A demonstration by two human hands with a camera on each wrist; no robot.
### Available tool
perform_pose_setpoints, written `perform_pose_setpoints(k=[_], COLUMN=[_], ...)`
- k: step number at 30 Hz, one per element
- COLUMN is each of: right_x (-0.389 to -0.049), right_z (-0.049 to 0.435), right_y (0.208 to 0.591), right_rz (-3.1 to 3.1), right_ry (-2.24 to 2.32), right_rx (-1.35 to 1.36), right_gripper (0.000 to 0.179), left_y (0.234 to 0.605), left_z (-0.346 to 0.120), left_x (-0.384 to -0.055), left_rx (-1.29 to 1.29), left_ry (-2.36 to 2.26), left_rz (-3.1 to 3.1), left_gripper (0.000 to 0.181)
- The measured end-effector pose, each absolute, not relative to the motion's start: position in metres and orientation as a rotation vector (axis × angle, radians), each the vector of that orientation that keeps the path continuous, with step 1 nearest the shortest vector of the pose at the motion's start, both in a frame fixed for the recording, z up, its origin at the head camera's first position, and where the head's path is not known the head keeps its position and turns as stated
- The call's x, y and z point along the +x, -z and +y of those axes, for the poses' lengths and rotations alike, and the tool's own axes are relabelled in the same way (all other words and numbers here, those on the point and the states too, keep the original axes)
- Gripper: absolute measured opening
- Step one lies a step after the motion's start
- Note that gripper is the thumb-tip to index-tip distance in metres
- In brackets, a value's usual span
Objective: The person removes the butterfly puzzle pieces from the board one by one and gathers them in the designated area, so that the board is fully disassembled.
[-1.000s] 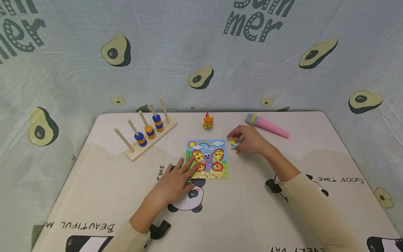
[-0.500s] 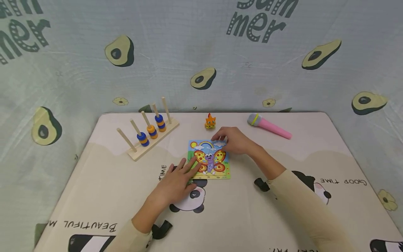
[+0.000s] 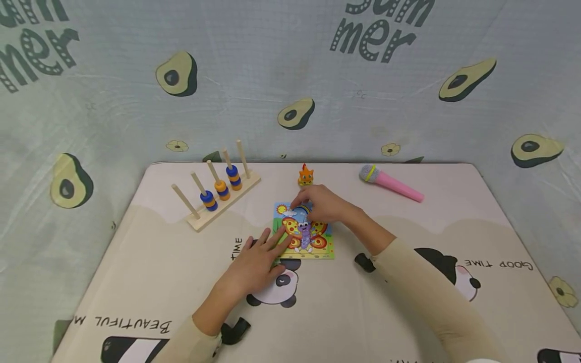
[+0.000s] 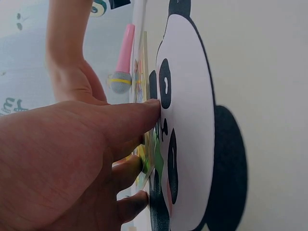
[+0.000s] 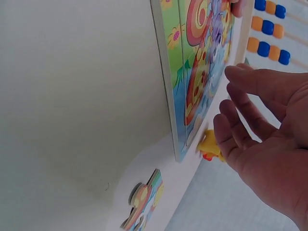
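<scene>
A square jigsaw puzzle point(image 3: 326, 250) with a butterfly picture lies flat at mid-table. My left hand point(image 3: 253, 266) rests with spread fingers over the puzzle's left edge; its thumb lies on the tablecloth beside the board in the left wrist view. Over the top of the puzzle, my right hand point(image 3: 323, 204) pinches a puzzle piece point(image 3: 305, 207) with part of the rainbow on it, between thumb and fingers. This hand covers the upper right of the picture. Loose puzzle pieces point(image 5: 144, 199) lie on the table off the board's upper right corner, hidden from the head view by the right arm.
A wooden peg rack point(image 3: 222, 204) with blue and orange rings stands at the back left. Behind the puzzle is a small orange spiky toy figure point(image 3: 305, 175). A pink toy microphone point(image 3: 392, 184) lies at the back right. Patterned cloth point(image 3: 290, 146) hangs behind the table.
My right hand has moved left from the loose pieces to the top of the puzzle, where its fingers now pinch a piece. The left hand stays on the puzzle's left edge.
</scene>
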State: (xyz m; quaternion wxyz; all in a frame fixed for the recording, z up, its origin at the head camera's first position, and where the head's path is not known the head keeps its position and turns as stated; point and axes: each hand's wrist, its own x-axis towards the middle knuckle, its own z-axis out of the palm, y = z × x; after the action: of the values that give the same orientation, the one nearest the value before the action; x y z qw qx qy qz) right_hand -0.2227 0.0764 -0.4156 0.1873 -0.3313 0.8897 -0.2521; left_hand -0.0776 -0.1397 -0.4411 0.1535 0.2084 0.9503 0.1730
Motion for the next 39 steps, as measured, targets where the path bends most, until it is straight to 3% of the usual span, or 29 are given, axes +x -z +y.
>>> perform_pose_setpoints(k=[39], right_x=[-0.228], right_z=[0.062], right_y=[0.420], right_rz=[2.474], right_ry=[0.629], right_rx=[-0.974], right_gripper=[0.044], left_y=[0.440], left_z=[-0.138], left_x=[-0.076], left_rx=[0.607], left_ry=[-0.487], left_rz=[2.742], left_gripper=[0.066])
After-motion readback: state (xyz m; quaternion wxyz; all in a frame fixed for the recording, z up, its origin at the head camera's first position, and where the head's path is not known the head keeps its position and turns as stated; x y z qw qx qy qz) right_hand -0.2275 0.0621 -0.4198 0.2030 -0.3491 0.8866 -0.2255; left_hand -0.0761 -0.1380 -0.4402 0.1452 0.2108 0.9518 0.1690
